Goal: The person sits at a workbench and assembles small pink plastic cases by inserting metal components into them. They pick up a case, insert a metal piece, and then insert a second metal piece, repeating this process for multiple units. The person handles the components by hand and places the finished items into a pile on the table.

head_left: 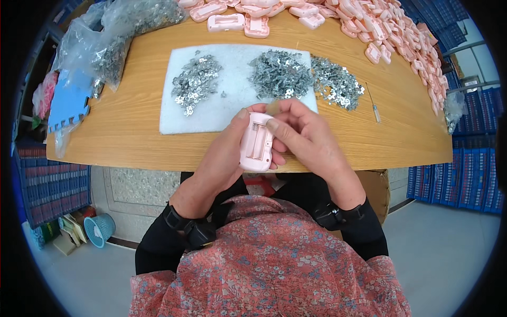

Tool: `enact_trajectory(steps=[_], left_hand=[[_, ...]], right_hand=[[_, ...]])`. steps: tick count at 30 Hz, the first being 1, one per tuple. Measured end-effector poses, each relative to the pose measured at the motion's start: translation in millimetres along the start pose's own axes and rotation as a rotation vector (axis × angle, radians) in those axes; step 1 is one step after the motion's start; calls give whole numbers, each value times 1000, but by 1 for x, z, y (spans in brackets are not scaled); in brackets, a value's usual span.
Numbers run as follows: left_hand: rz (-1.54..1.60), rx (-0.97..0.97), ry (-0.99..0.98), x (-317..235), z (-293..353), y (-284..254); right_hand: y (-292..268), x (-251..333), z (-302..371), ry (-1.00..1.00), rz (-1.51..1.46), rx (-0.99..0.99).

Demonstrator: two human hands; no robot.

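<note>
A pink plastic casing (pixel 252 156) with a long open battery compartment lies in my left hand (pixel 224 145), the fingers wrapped around its left side and underneath. My right hand (pixel 303 132) is at its upper right corner, thumb pressed on the top edge near the compartment's end. Whether a small metal piece is under that thumb is hidden. Just beyond my hands, a white foam sheet (pixel 232 119) bears a heap of small metal contact pieces (pixel 195 79) on the left and a bigger heap (pixel 280 74) on the right. One loose piece (pixel 223 94) sits between them.
Another metal heap (pixel 338 84) spills onto the wooden table (pixel 142 142) right of the foam. Beside it lies a thin screwdriver (pixel 374 103). Many pink casings (pixel 391 31) pile along the far and right edges. Plastic bags of metal parts (pixel 113 53) and a blue foam mat (pixel 68 103) are at left.
</note>
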State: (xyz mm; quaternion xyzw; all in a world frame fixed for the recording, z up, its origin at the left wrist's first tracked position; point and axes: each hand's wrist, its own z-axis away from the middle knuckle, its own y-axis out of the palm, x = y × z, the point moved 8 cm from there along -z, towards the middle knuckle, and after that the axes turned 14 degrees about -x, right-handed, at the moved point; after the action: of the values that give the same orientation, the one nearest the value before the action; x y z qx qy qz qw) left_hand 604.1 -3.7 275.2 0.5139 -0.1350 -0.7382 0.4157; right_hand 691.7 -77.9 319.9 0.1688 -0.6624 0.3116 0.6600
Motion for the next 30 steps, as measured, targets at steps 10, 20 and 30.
enact_trajectory(steps=[10, 20, 30], left_hand=[[-735, -96, 318, -27, 11, -2], [-746, -39, 419, -24, -1, 5], [136, 58, -155, -1, -2, 17]], right_hand=[[-9, -15, 7, 124, 22, 136], [-26, 6, 15, 34, -261, -54], [-22, 6, 32, -287, -144, -127]])
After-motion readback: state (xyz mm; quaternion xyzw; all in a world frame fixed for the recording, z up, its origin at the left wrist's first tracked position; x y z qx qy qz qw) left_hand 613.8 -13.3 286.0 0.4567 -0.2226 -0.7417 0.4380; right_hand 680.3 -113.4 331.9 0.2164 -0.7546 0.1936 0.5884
